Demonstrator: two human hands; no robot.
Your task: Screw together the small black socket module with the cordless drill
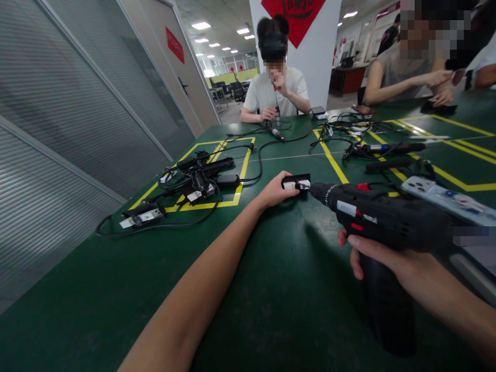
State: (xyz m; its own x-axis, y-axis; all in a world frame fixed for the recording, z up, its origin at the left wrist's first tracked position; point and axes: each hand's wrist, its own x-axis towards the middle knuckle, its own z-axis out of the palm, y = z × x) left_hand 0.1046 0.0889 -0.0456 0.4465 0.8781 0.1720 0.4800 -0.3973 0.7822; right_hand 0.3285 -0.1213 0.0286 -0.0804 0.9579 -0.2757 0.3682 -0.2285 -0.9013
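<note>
Working step: drill (391, 219) lined up on the case (304, 177). Right hand (403, 263) closed round the drill's handle, fingers near the trigger; can't tell if it's pressed. Left hand (279, 190) has the case pinched at the end away from the drill, thumb and fingers closed down to its width. Case is on the table (271, 310), just ahead of the drill's nose — white part and small wires showing inside. Contact at the tip: can't tell.

My read: the next move calls for a firm left hold, drill square to the case end, light pressure — wires sit close to the tip.

Writing: drill has a pale label (346, 208) and small light lettering behind it, neither legible. Box (445, 199) beyond the drill carries red and blue print, unreadable. Red poster (294, 23) far past the drill has dark brush characters, cut off. No brand I can confirm.
</note>
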